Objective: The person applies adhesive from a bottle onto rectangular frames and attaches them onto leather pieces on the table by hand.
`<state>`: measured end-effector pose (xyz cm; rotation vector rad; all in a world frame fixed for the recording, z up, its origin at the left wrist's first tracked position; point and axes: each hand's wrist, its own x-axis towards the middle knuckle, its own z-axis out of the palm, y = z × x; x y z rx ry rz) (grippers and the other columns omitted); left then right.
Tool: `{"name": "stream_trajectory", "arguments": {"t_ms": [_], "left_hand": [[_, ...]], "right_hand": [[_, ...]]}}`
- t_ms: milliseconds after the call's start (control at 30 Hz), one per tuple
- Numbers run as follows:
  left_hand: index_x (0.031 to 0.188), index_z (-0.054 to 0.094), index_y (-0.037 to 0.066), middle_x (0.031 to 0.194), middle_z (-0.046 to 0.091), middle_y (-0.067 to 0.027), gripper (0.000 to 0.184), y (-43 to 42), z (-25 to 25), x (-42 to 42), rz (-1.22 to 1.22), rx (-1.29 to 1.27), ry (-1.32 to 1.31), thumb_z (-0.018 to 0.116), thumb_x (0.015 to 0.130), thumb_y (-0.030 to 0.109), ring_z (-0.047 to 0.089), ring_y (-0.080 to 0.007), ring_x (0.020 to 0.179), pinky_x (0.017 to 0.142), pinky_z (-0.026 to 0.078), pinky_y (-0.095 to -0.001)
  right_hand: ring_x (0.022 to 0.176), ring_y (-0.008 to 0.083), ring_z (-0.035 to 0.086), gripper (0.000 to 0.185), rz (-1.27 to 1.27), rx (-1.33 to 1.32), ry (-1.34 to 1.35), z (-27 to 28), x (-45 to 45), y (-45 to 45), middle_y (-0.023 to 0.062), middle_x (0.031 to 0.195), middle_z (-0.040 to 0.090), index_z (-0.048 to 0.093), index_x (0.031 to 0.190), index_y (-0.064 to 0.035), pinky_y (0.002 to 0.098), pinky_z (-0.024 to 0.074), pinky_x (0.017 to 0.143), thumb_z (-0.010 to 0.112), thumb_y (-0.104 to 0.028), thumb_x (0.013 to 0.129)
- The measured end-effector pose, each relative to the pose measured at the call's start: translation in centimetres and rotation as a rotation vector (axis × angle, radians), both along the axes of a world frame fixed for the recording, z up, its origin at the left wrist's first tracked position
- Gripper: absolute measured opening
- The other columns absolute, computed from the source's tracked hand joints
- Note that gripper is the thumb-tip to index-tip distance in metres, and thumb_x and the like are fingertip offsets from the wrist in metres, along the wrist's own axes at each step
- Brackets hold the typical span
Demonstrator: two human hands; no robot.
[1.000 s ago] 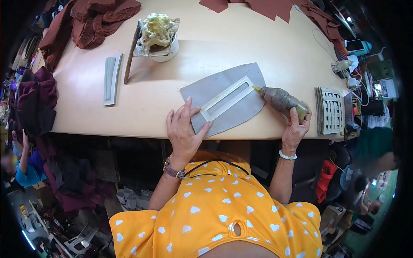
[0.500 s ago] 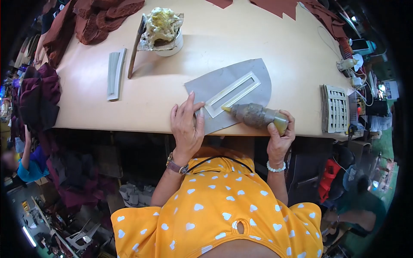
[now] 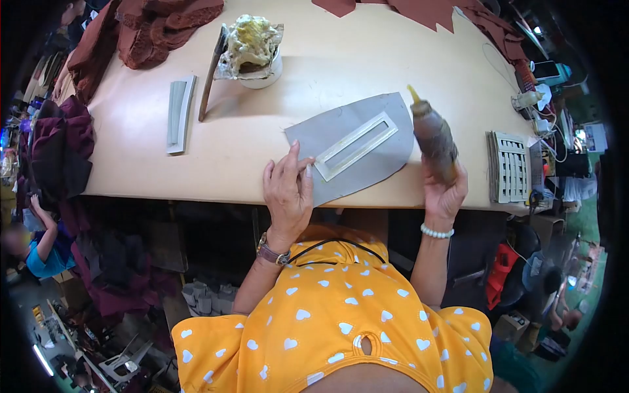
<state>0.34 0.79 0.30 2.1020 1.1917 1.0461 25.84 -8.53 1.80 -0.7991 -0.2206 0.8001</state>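
A grey fabric piece (image 3: 373,157) with one rounded end lies near the table's front edge. On it rests a pale rectangular frame (image 3: 357,145) with a long slot. My left hand (image 3: 288,187) lies with fingers stretched out over the fabric's left edge, fingertips by the frame's lower left end. My right hand (image 3: 447,191) is wrapped round the base of a brown-stained glue bottle (image 3: 434,141). The bottle is held upright with its yellow nozzle pointing up and away, to the right of the fabric and apart from the frame.
A white tub (image 3: 267,75) topped with a glue-crusted lump stands at the back, a brown stick (image 3: 211,82) leaning beside it. Pale strips (image 3: 177,114) lie at left. Slotted pale pieces (image 3: 510,167) are stacked at right. Dark red fabric (image 3: 154,29) lies far left.
My right hand has lifted the glue bottle off the frame and moved right, turning its nozzle from pointing left to pointing up. My left hand has stayed almost in place.
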Motion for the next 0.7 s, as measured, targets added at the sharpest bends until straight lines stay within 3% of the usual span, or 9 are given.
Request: {"name": "stream_trajectory", "arguments": {"t_ms": [133,233,267,367,400,500,600,700], "left_hand": [[0.13,0.042,0.002,0.096,0.067,-0.0048,0.05,0.1,0.0,0.2,0.023,0.017,0.028,0.059,0.084,0.011,0.058,-0.0255,0.101,0.099,0.029,-0.0454],[0.13,0.042,0.002,0.095,0.067,-0.0046,0.055,0.0,0.2,0.2,0.023,0.018,0.033,0.064,0.081,0.012,0.057,-0.0255,0.102,0.098,0.029,-0.0451],[0.13,0.042,0.002,0.095,0.067,-0.0047,0.056,0.0,0.2,0.3,0.028,0.017,0.043,0.065,0.079,0.013,0.057,-0.0256,0.102,0.098,0.03,-0.045],[0.129,0.043,0.002,0.094,0.067,-0.0049,0.058,0.1,0.3,0.4,0.036,0.023,0.043,0.068,0.077,0.013,0.057,-0.0259,0.102,0.098,0.03,-0.0448],[0.129,0.043,0.002,0.094,0.067,-0.0049,0.059,0.1,0.3,0.4,0.036,0.024,0.041,0.068,0.077,0.013,0.057,-0.026,0.102,0.098,0.03,-0.0449],[0.129,0.043,0.002,0.094,0.067,-0.0047,0.059,0.0,0.3,0.5,0.04,0.014,0.031,0.068,0.076,0.013,0.056,-0.0258,0.103,0.098,0.029,-0.0444],[0.13,0.043,0.004,0.093,0.066,-0.0016,0.061,0.1,0.2,0.5,0.042,0.065,0.046,0.068,0.075,0.011,0.056,-0.0211,0.096,0.096,0.031,-0.043],[0.129,0.044,0.004,0.094,0.067,-0.0042,0.059,0.0,0.6,0.4,0.035,0.008,0.05,0.068,0.076,0.013,0.056,-0.0248,0.101,0.098,0.029,-0.0438]], "right_hand": [[0.085,0.0163,0.055,0.018,-0.299,-0.349,-0.666,-0.7,2.6,2.6,0.0074,0.094,0.058,0.052,0.098,-0.0022,0.0257,0.0428,0.074,0.057,-0.016,0.088],[0.087,0.0159,0.053,0.018,-0.246,-0.56,-0.853,-0.6,2.7,3.4,0.0092,0.095,0.058,0.052,0.099,-0.0007,0.0273,0.0421,0.074,0.058,-0.013,0.088],[0.086,0.0213,0.055,0.018,-0.348,-0.704,-1.093,-0.2,2.4,3.4,0.0119,0.094,0.059,0.054,0.098,-0.0002,0.0314,0.0438,0.076,0.06,-0.01,0.085],[0.086,0.0285,0.056,0.02,-0.521,-0.696,-1.856,4.0,-0.5,4.4,0.0146,0.093,0.059,0.056,0.098,-0.0005,0.0367,0.0451,0.077,0.061,-0.009,0.081],[0.087,0.0326,0.056,0.019,-0.35,-0.604,-1.777,4.1,-1.3,4.9,0.0149,0.096,0.059,0.056,0.098,0.0002,0.0397,0.0456,0.077,0.056,-0.007,0.08],[0.087,0.032,0.057,0.021,-0.052,-0.602,-1.733,3.1,-3.3,7.1,0.0164,0.092,0.058,0.054,0.1,0.0013,0.0411,0.0464,0.076,0.051,-0.003,0.08],[0.087,0.0339,0.057,0.026,-0.027,-0.798,-1.819,2.7,-4.1,8.7,0.0173,0.087,0.057,0.052,0.104,0.0024,0.0433,0.047,0.074,0.046,0.001,0.078],[0.084,0.0358,0.057,0.029,0.076,-0.964,-1.818,2.8,-4.3,9.4,0.0176,0.083,0.057,0.049,0.106,0.0024,0.0444,0.0476,0.072,0.046,0.0,0.077]]}}
